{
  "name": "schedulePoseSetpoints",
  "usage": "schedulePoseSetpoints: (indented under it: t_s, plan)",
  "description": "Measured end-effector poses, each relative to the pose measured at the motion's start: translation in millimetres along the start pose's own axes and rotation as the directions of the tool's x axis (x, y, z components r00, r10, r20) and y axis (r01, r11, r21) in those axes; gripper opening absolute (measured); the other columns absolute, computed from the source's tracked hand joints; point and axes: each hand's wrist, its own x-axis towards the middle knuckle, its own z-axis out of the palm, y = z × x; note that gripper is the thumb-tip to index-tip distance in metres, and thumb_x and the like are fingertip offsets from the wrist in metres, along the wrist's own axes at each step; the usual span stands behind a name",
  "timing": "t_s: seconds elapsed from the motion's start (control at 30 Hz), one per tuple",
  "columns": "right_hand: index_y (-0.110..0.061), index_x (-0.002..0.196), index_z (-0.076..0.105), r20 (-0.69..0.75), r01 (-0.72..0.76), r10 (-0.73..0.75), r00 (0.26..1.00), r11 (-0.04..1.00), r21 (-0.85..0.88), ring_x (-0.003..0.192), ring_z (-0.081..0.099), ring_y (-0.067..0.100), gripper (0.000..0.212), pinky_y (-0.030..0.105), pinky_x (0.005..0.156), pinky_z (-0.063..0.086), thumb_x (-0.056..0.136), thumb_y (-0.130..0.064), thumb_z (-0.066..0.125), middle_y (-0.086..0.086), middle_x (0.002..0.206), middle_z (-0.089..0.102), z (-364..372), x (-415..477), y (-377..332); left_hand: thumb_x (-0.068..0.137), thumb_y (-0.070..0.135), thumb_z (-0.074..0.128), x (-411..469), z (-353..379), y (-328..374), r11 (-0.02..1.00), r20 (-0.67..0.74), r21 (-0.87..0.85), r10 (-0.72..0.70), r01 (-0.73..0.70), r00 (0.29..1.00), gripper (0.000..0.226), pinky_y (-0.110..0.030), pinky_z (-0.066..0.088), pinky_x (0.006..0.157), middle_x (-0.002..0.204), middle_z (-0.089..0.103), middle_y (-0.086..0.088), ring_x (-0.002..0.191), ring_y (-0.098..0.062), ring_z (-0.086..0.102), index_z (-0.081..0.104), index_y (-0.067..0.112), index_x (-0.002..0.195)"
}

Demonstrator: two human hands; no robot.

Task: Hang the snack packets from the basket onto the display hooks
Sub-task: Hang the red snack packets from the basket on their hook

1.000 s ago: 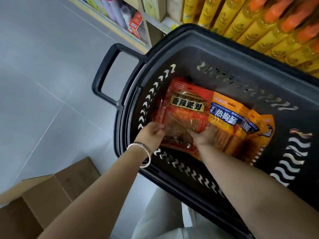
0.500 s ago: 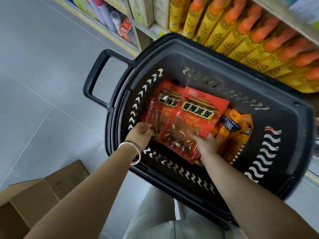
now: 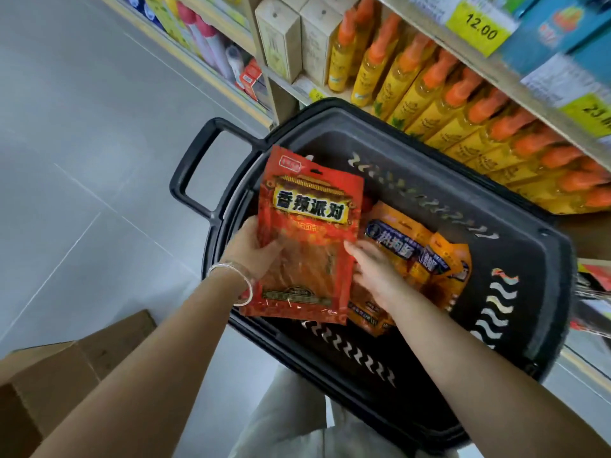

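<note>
Red packet (image 3: 307,233) higher in left hand (image 3: 248,251)

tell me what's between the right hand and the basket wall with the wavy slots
Orange snack packets lie there, right beside the right hand; past them, bare basket floor up to the wall. Seen in the head view.

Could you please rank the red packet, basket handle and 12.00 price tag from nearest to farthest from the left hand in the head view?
1. red packet: in the left hand.
2. basket handle: just up-left.
3. 12.00 price tag: shelf, upper right.
</note>
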Motion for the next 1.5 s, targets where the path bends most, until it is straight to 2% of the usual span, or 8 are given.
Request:
schedulePoseSetpoints:
  t_s: [0.13, 0.37, 0.67, 0.9, 1.0, 1.13, 1.3, 1.5]
  plan:
    - [-0.018, 0.093, 0.054, -0.376, 0.036, -0.147, 0.915, 0.957, -0.287, 0.09, 0.056, 0.019, 0.022, 0.026, 0.079, 0.041, 0.088, -0.036, 0.064, 0.011, 0.115, 0.062, 11.8, 47.8, 12.2, 0.088, 0.032, 0.054, -0.9, -4.1, -14.4, 0.892, -0.036, 0.444, 0.111, -0.083, 0.993, 0.025, -0.031, 0.039, 0.064, 0.074, 0.05, 0.006, 0.071, -0.021, 0.05, 0.044, 0.017, 0.107]
    - [-0.013, 0.136, 0.025, -0.559, -0.255, -0.13, 0.819, 0.79, -0.558, 0.122, 0.034, 0.031, 0.103, 0.035, 0.094, 0.034, 0.062, -0.067, 0.072, 0.013, 0.132, 0.034, 26.2, 94.4, 41.6, 0.091, 0.037, 0.05, 3.5, 6.6, -23.7, 0.847, -0.089, 0.523, 0.17, -0.099, 0.981, 0.027, -0.024, 0.03, 0.044, 0.065, 0.042, 0.01, 0.053, -0.006, 0.039, 0.038, 0.018, 0.106]
    - [-0.011, 0.129, 0.03, -0.608, -0.14, 0.023, 0.793, 0.98, -0.145, 0.104, 0.057, 0.032, 0.083, 0.036, 0.089, 0.044, 0.068, -0.024, 0.084, 0.017, 0.125, 0.053, -9.2, 65.1, 79.0, 0.091, 0.04, 0.049, -1.2, 7.8, -17.6, 0.831, -0.077, 0.544, 0.185, -0.114, 0.98, 0.025, -0.025, 0.03, 0.045, 0.065, 0.043, 0.011, 0.054, -0.008, 0.041, 0.037, 0.022, 0.103]
    - [-0.02, 0.097, 0.059, -0.587, 0.119, -0.051, 0.808, 0.99, 0.078, 0.093, 0.062, 0.025, 0.028, 0.03, 0.079, 0.044, 0.076, -0.023, 0.076, 0.007, 0.106, 0.066, -45.0, -6.9, 73.6, 0.087, 0.031, 0.054, -30.4, 4.5, 9.7, 0.992, 0.013, 0.076, 0.099, -0.1, 0.995, 0.02, -0.023, 0.045, 0.06, 0.082, 0.06, 0.013, 0.073, -0.01, 0.058, 0.048, 0.037, 0.105]
    - [-0.01, 0.107, 0.064, -0.574, 0.18, -0.189, 0.797, 0.981, -0.073, 0.101, 0.062, 0.029, 0.047, 0.04, 0.093, 0.048, 0.086, -0.051, 0.06, 0.01, 0.107, 0.067, -63.0, -50.7, 66.1, 0.082, 0.022, 0.055, -52.5, 4.9, 31.8, 0.991, -0.006, -0.044, 0.128, -0.128, 0.992, 0.017, -0.028, 0.048, 0.068, 0.083, 0.064, 0.008, 0.081, -0.017, 0.061, 0.051, 0.036, 0.09]
    - [-0.006, 0.073, 0.054, -0.579, 0.31, -0.458, 0.675, 0.888, -0.34, 0.072, 0.058, 0.031, 0.057, 0.038, 0.064, 0.038, 0.093, -0.056, 0.036, 0.013, 0.069, 0.058, -85.6, -110.7, 57.0, 0.072, 0.034, 0.058, -91.5, 9.4, 70.0, 0.962, -0.004, -0.117, 0.248, -0.247, 0.969, 0.022, -0.042, 0.049, 0.085, 0.089, 0.067, -0.002, 0.087, -0.026, 0.061, 0.056, 0.027, 0.093]
    - [-0.004, 0.128, 0.05, -0.635, 0.542, -0.602, 0.484, 0.776, -0.323, 0.113, 0.055, 0.027, 0.039, 0.021, 0.085, 0.034, 0.1, -0.03, 0.04, 0.013, 0.119, 0.062, -134.9, -185.2, 64.3, 0.092, 0.039, 0.053, -157.9, 34.0, 118.6, 0.881, -0.081, -0.178, 0.431, -0.439, 0.899, 0.015, -0.027, 0.041, 0.079, 0.089, 0.062, 0.009, 0.091, -0.018, 0.057, 0.061, 0.028, 0.098]
    - [-0.009, 0.114, 0.06, -0.804, 0.726, -0.501, 0.32, 0.675, -0.132, 0.103, 0.052, 0.019, 0.036, 0.021, 0.086, 0.032, 0.1, -0.035, 0.04, 0.002, 0.102, 0.058, -228.6, -288.7, 101.1, 0.095, 0.017, 0.051, -277.8, 102.0, 181.8, 0.727, -0.098, -0.27, 0.632, -0.632, 0.769, 0.016, -0.007, 0.036, 0.054, 0.071, 0.056, 0.008, 0.062, 0.002, 0.051, 0.058, 0.021, 0.082]
